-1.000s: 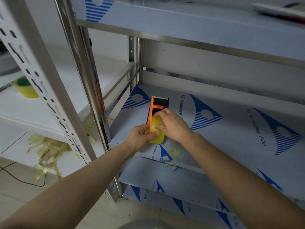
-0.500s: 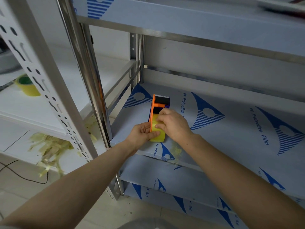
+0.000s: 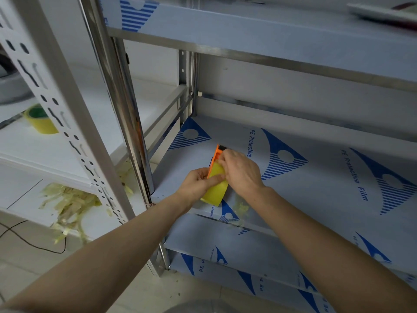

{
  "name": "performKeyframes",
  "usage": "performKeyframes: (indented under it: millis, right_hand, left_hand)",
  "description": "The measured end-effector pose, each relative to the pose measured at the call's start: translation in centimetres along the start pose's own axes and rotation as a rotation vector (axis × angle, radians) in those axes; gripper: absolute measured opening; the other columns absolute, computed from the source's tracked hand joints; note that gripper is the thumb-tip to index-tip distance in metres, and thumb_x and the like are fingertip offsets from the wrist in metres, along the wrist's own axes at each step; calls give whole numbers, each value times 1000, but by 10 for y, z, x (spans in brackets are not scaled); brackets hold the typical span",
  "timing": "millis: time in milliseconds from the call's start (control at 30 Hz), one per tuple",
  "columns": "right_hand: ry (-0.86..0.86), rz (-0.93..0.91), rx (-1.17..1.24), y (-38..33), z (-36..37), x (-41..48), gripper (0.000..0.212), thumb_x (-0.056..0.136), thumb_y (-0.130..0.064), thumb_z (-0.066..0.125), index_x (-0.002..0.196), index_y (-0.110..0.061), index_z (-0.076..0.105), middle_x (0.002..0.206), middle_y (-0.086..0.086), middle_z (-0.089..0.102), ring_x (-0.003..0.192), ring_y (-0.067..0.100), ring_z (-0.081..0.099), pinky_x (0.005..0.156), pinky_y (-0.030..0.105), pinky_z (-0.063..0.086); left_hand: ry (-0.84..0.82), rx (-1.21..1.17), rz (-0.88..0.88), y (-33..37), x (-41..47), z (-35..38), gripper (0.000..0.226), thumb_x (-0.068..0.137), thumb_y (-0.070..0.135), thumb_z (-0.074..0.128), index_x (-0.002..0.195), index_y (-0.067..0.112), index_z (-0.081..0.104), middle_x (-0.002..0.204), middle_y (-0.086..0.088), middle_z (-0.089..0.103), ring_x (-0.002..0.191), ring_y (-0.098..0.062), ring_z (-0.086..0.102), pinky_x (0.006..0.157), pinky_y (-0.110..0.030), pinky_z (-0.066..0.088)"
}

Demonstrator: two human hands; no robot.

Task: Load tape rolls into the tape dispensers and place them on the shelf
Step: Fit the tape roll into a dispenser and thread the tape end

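An orange tape dispenser (image 3: 216, 155) with a yellow tape roll (image 3: 215, 188) in it rests on the film-covered steel shelf (image 3: 316, 177), near its front left corner. My left hand (image 3: 198, 184) grips the roll and the dispenser's left side, thumb across the roll. From the right, my right hand (image 3: 240, 171) covers the dispenser's top, with its fingertips pinched at the tape near the front end. Much of the dispenser is hidden under my hands.
A second yellow tape roll (image 3: 41, 120) with a green core stands on the white rack to the left. Tape scraps (image 3: 67, 199) lie on that rack's lower shelf, a few (image 3: 240, 207) at the steel shelf's front edge. A steel post (image 3: 126, 105) separates the racks.
My right hand has slid forward along the dispenser toward its far end, uncovering more of the yellow roll. The left hand keeps its hold. The dispenser stays in place.
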State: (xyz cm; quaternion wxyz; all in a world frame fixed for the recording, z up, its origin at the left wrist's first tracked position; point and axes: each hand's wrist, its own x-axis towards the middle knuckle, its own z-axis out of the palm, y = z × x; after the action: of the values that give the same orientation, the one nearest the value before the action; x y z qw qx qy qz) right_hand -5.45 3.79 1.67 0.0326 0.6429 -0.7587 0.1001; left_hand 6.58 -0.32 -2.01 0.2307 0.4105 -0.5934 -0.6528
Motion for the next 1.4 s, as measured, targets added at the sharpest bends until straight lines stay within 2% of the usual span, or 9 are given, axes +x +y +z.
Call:
performKeyframes:
  millis: [100,233,467,600,733,833,1067,1233,1400]
  right_hand:
    - [0,33,6,1,3,-1,23,101,-27,36,110,-12,51,109,4,59,101,23,56,74,34,42]
    - [8,71,27,4,1,2,22,100,-25,39,112,-11,51,111,6,60,100,25,58,73,32,40]
    - [52,79,20,7,-8,9,20,100,-22,39,116,-11,47,112,7,58,96,26,60,65,29,33]
    - [78,83,27,9,-5,8,18,100,-21,41,114,-12,48,109,5,59,93,24,59,64,30,33]
    - [74,184,243,14,-2,14,17,98,-18,46,108,-9,55,105,7,63,95,25,59,67,30,38]
    - [54,247,386,19,0,17,15,96,-18,50,102,-9,61,101,7,66,96,24,61,74,31,46]
    - [102,154,299,14,3,11,20,98,-18,44,108,-7,56,107,9,62,98,25,57,76,31,39]
    - [216,26,372,9,-18,22,16,98,-14,45,104,-5,56,95,1,56,85,16,53,71,30,41]
    - [66,194,549,37,-18,30,7,94,-11,52,94,-10,59,81,-1,60,71,22,62,73,40,55]
  left_hand:
    - [-30,28,-29,-2,-2,1,46,65,26,73,103,1,64,89,-14,68,78,-25,63,73,-33,52]
    - [-35,8,17,-2,-2,1,35,82,22,71,106,-2,64,101,-19,71,92,-33,67,87,-41,53]
    - [18,-51,58,11,-6,5,38,89,26,61,99,-11,63,64,-4,71,53,-11,65,54,-20,54]
    - [61,-47,38,15,-8,5,37,87,30,63,90,-7,64,51,1,67,43,-8,61,46,-18,51]
    - [85,-54,38,18,-10,2,28,87,27,64,67,8,59,41,5,61,37,-2,56,39,-13,43]
    - [14,-91,11,14,-13,0,16,89,13,61,74,7,58,43,5,62,39,-1,58,41,-12,43]
    - [-10,-98,62,14,-16,-3,21,89,12,59,70,6,54,42,4,60,39,-3,57,42,-13,43]
    - [139,-66,-7,10,-10,-9,31,88,32,61,68,8,58,42,3,60,40,-6,57,40,-13,44]
    - [120,55,-22,5,-7,-9,35,76,42,70,75,8,66,63,-1,67,52,-6,61,48,-14,49]
